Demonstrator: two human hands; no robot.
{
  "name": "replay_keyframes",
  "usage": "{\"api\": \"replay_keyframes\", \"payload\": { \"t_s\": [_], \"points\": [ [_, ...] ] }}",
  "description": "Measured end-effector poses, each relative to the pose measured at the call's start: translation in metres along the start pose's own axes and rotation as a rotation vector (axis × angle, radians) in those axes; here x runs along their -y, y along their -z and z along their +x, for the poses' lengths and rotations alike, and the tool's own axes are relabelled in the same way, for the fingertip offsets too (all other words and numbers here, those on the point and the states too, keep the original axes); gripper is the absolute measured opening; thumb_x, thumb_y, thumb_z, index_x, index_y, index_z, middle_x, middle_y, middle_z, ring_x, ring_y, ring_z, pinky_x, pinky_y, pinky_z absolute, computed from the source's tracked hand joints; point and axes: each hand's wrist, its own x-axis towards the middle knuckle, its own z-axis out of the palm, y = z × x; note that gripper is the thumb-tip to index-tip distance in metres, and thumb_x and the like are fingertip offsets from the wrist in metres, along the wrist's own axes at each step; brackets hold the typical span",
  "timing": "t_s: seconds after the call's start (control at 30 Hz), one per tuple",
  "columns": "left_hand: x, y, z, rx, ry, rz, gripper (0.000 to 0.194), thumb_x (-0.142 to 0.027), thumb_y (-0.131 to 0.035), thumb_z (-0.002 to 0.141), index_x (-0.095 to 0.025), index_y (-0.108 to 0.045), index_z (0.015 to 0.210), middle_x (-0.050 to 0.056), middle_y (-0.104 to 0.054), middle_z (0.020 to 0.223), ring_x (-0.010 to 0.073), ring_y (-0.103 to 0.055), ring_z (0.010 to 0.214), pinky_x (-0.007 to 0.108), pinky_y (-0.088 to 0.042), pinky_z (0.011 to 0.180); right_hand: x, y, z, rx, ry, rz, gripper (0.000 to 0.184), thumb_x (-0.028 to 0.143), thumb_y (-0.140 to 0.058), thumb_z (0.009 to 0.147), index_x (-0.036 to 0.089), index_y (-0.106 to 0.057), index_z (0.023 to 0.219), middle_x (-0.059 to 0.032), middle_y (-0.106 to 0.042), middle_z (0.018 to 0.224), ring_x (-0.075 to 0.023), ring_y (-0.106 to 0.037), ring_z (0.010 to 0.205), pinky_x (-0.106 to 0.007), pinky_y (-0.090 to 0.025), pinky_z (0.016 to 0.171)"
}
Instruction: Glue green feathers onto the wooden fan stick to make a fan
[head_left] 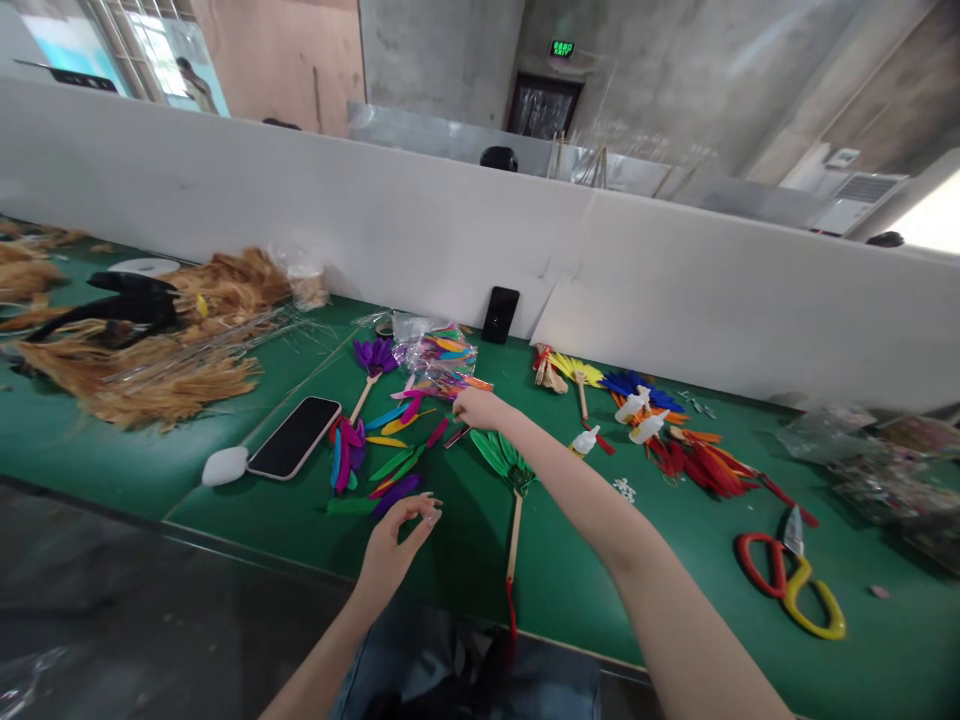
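My left hand (401,540) is above the front of the green table, thumb and fingertips brought together in a pinch. Whatever they hold, if anything, is too small to make out. Loose coloured feathers (397,460) lie just beyond it. My right hand (481,408) reaches forward with curled fingers to the edge of a clear plastic bag of feathers (442,355). A slim dark stick-like tool (456,437) shows just below that hand; whether it is held I cannot tell. Under my right forearm lies a green feather fan (504,460) with a wooden handle and red cord.
A phone (295,438) and white case (225,466) lie left; another phone (500,314) leans on the white partition (420,230). A purple feather fan (373,358) lies behind. Glue bottles (648,427), red feathers (709,468) and scissors (787,580) are right. Tan fibre (165,385) covers the far left.
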Motion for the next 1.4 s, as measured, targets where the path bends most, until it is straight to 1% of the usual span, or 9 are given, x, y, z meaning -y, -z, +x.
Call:
{"api": "replay_keyframes", "payload": {
  "t_s": [0.13, 0.27, 0.43, 0.57, 0.73, 0.87, 1.13, 1.27, 1.4],
  "points": [
    [-0.003, 0.002, 0.001, 0.011, 0.05, -0.06, 0.021, -0.037, -0.065, 0.073, -0.019, -0.063, 0.083, 0.011, -0.064, 0.105, 0.0267, -0.053, 0.109, 0.035, -0.042, 0.09, 0.009, 0.019, -0.016, -0.155, 0.016, 0.05, 0.022, 0.017, -0.049, 0.084, 0.009, -0.067, 0.073, -0.0045, -0.064, 0.072, -0.0136, -0.055, 0.077, -0.021, -0.036, 0.067],
    [-0.018, 0.001, 0.003, 0.012, 0.159, -0.25, 0.023, -0.039, -0.063, 0.076, -0.017, -0.06, 0.067, 0.009, -0.062, 0.111, 0.0258, -0.046, 0.118, 0.035, -0.037, 0.097, 0.023, 0.04, -0.043, -0.286, 0.037, 0.132, 0.022, 0.023, -0.047, 0.088, 0.013, -0.063, 0.075, -0.0045, -0.063, 0.079, -0.0145, -0.052, 0.08, -0.022, -0.035, 0.069],
    [-0.042, -0.002, 0.012, 0.073, 0.254, -0.644, 0.03, -0.045, -0.06, 0.078, -0.017, -0.057, 0.069, 0.008, -0.065, 0.102, 0.028, -0.049, 0.115, 0.043, -0.039, 0.095, 0.035, 0.054, -0.098, -0.342, 0.013, 0.276, 0.032, 0.026, -0.034, 0.094, 0.018, -0.056, 0.073, -0.0001, -0.063, 0.071, -0.0112, -0.049, 0.055, -0.022, -0.036, 0.055],
    [-0.06, -0.004, 0.019, 0.159, 0.356, -0.841, 0.028, -0.043, -0.056, 0.082, -0.018, -0.054, 0.071, 0.005, -0.065, 0.101, 0.0267, -0.047, 0.119, 0.043, -0.04, 0.095, 0.04, 0.038, -0.148, -0.288, -0.063, 0.661, 0.039, 0.033, -0.031, 0.094, 0.021, -0.05, 0.061, 0.0013, -0.064, 0.062, -0.0128, -0.054, 0.058, -0.024, -0.041, 0.062],
    [-0.077, -0.012, 0.021, 0.185, 0.342, -0.824, 0.026, -0.042, -0.054, 0.084, -0.019, -0.054, 0.072, 0.003, -0.064, 0.096, 0.0281, -0.046, 0.119, 0.048, -0.04, 0.096, 0.05, 0.004, -0.202, -0.281, -0.165, 0.903, 0.041, 0.041, -0.034, 0.092, 0.022, -0.05, 0.06, 0.0004, -0.061, 0.056, -0.0152, -0.056, 0.056, -0.028, -0.043, 0.063],
    [-0.08, -0.023, 0.021, 0.226, 0.382, -0.861, 0.025, -0.04, -0.052, 0.086, -0.018, -0.055, 0.074, 0.006, -0.062, 0.106, 0.0283, -0.045, 0.12, 0.049, -0.039, 0.098, 0.063, -0.01, -0.232, -0.326, -0.217, 1.112, 0.041, 0.043, -0.034, 0.092, 0.02, -0.051, 0.062, -0.0001, -0.057, 0.058, -0.0145, -0.057, 0.057, -0.027, -0.043, 0.064],
    [-0.074, -0.043, 0.021, 0.25, 0.469, -0.922, 0.027, -0.037, -0.043, 0.091, -0.015, -0.06, 0.093, 0.011, -0.058, 0.119, 0.0231, -0.048, 0.118, 0.042, -0.033, 0.105, 0.085, -0.026, -0.234, -0.472, -0.249, 1.265, 0.042, 0.043, -0.033, 0.092, 0.02, -0.044, 0.059, -0.0003, -0.055, 0.059, -0.0127, -0.052, 0.058, -0.025, -0.04, 0.063],
    [-0.075, -0.048, 0.02, 0.274, 0.445, -0.882, 0.018, -0.029, -0.049, 0.088, -0.016, -0.062, 0.09, 0.009, -0.058, 0.12, 0.0225, -0.046, 0.12, 0.04, -0.032, 0.106, 0.089, -0.034, -0.23, -0.486, -0.24, 1.334, 0.043, 0.047, -0.034, 0.091, 0.02, -0.042, 0.057, -0.0006, -0.055, 0.057, -0.0131, -0.053, 0.056, -0.026, -0.041, 0.061],
    [-0.078, -0.051, 0.02, 0.272, 0.434, -0.76, 0.019, -0.032, -0.049, 0.087, -0.018, -0.063, 0.085, 0.008, -0.059, 0.118, 0.0219, -0.046, 0.12, 0.04, -0.035, 0.105, 0.087, -0.038, -0.237, -0.487, -0.265, 1.367, 0.041, 0.046, -0.038, 0.09, 0.019, -0.048, 0.061, -0.0006, -0.055, 0.057, -0.0131, -0.053, 0.056, -0.026, -0.043, 0.061]
  ]
}}
